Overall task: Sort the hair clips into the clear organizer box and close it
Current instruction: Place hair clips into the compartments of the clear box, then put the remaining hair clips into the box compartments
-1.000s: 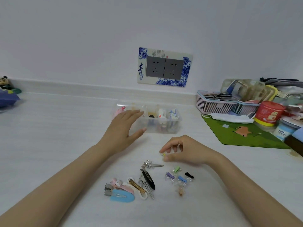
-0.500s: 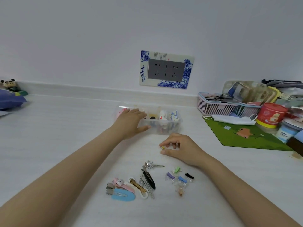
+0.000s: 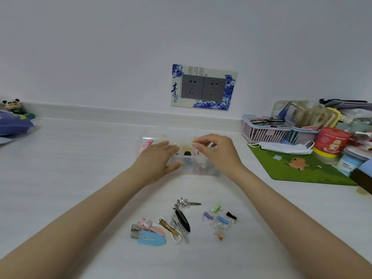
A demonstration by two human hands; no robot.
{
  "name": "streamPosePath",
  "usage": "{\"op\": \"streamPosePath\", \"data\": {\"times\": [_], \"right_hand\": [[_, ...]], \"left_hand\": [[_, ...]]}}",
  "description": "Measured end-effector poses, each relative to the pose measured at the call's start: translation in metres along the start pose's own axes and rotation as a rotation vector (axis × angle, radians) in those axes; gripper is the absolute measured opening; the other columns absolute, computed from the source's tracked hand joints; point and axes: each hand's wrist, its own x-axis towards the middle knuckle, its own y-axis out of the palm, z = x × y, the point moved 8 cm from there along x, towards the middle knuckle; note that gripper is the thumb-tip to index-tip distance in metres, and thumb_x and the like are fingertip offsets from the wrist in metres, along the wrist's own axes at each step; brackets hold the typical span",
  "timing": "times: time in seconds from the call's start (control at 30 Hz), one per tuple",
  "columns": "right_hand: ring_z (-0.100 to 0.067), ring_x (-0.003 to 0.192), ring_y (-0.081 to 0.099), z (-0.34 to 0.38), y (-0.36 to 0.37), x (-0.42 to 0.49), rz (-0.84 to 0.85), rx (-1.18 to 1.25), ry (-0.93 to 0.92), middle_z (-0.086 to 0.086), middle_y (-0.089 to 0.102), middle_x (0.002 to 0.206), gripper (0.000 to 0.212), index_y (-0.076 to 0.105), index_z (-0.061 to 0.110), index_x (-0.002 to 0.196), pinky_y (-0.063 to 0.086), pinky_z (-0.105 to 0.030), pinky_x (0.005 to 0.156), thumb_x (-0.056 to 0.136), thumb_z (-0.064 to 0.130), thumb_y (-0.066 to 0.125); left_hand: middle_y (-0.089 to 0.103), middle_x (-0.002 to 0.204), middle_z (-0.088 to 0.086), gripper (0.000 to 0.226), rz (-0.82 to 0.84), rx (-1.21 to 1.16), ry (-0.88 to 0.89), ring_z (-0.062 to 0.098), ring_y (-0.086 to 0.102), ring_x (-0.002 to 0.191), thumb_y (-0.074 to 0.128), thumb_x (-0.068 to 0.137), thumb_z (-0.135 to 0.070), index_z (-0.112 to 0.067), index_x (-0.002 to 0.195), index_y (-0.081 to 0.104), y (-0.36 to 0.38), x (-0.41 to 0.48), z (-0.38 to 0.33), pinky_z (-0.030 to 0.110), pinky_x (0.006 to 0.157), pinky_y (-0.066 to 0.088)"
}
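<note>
The right hand [image 3: 216, 152], fingertips pinched together, hovered directly over the box [image 3: 201, 170]; the left hand [image 3: 159, 160], spread, braced the box's left side.

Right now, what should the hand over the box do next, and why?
Probably let go of whatever small clip it pinches: the right hand hovers with fingertips together above the open clear organizer box, which the left hand steadies. The clip itself is too small to see.

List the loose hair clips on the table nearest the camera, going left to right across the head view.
blue snap clip → pink clip → gold clip → black clip → purple mini clip → blue mini clip → black mini clip
</note>
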Motion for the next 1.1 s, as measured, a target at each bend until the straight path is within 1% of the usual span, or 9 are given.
{"op": "streamPosePath", "data": {"times": [0.13,0.2,0.3,0.47,0.53,0.63,0.83,0.93,1.1], "right_hand": [[-0.005,0.087,0.061,-0.009,0.011,0.002,0.092,-0.057,0.046,0.017,0.067,0.085,0.013,0.073,0.023,0.094,0.043,-0.016,0.075,0.083,0.027,0.068],[0.001,0.083,0.061,-0.004,-0.002,-0.005,0.058,-0.003,0.029,0.019,0.067,0.085,0.012,0.073,0.023,0.093,0.044,-0.011,0.075,0.083,0.025,0.068],[0.001,0.075,0.06,0.0,-0.019,-0.028,0.105,0.127,0.063,0.012,0.071,0.083,0.007,0.074,0.02,0.088,0.046,-0.018,0.073,0.082,0.02,0.069],[-0.019,0.075,0.056,-0.015,-0.01,-0.094,0.594,0.097,0.223,-0.004,0.073,0.095,0.021,0.074,0.029,0.088,0.048,-0.037,0.077,0.071,0.043,0.075],[-0.022,0.072,0.052,-0.022,-0.009,-0.109,0.657,0.005,0.219,-0.002,0.07,0.095,0.024,0.073,0.035,0.089,0.046,-0.038,0.073,0.068,0.047,0.072],[-0.028,0.071,0.045,-0.03,-0.015,-0.112,0.588,-0.021,0.219,0.0,0.066,0.089,0.022,0.072,0.038,0.091,0.039,-0.032,0.068,0.07,0.045,0.072],[-0.001,0.055,0.041,-0.027,-0.01,-0.109,0.539,-0.002,0.229,0.009,0.063,0.074,0.013,0.076,0.025,0.086,0.031,-0.009,0.054,0.074,0.031,0.077],[0.0,0.053,0.043,-0.026,-0.009,-0.105,0.523,0.012,0.23,0.015,0.064,0.068,0.01,0.076,0.017,0.08,0.032,-0.006,0.053,0.074,0.025,0.078],[0.003,0.05,0.047,-0.026,-0.013,-0.09,0.38,0.02,0.218,0.002,0.066,0.074,0.015,0.073,0.01,0.077,0.032,-0.008,0.053,0.075,0.024,0.078]], "left_hand": [[0.042,0.147,-0.003,0.096,-0.056,-0.032,0.031,0.017,0.027,0.14,0.007,0.07,-0.078,-0.02,0.141,0.035,-0.003,-0.006,-0.001,0.034,0.115,0.011],[0.037,0.15,-0.003,0.094,-0.104,-0.064,0.07,0.018,0.024,0.141,0.003,0.073,-0.078,-0.021,0.142,0.032,-0.007,-0.014,-0.005,0.031,0.115,0.007],[0.035,0.15,-0.005,0.074,-0.144,-0.23,0.114,0.014,0.021,0.142,0.022,0.083,-0.067,-0.024,0.141,0.036,-0.016,-0.028,-0.016,0.03,0.116,0.012],[0.047,0.137,-0.018,0.05,-0.006,-0.474,0.132,-0.009,0.032,0.126,0.044,0.085,-0.06,-0.035,0.128,0.049,-0.021,-0.044,-0.045,0.008,0.103,0.021],[0.05,0.131,-0.022,0.042,0.117,-0.518,0.138,-0.011,0.04,0.118,0.049,0.081,-0.06,-0.043,0.119,0.054,-0.01,-0.051,-0.055,0.011,0.101,0.032],[0.057,0.115,-0.025,0.033,0.208,-0.554,0.142,-0.006,0.049,0.111,0.057,0.077,-0.061,-0.046,0.106,0.061,0.0,-0.054,-0.069,0.027,0.094,0.045],[0.065,0.093,-0.02,0.027,0.241,-0.553,0.172,-0.001,0.053,0.096,0.07,0.068,-0.057,-0.038,0.088,0.069,0.007,-0.051,-0.088,0.031,0.086,0.047],[0.067,0.09,-0.017,0.023,0.256,-0.567,0.175,0.001,0.054,0.093,0.071,0.07,-0.054,-0.035,0.083,0.07,0.012,-0.052,-0.089,0.033,0.082,0.047],[0.065,0.086,-0.014,0.02,0.209,-0.561,0.042,0.002,0.054,0.087,0.072,0.069,-0.051,-0.033,0.077,0.069,0.014,-0.045,-0.061,0.029,0.079,0.048]]}}
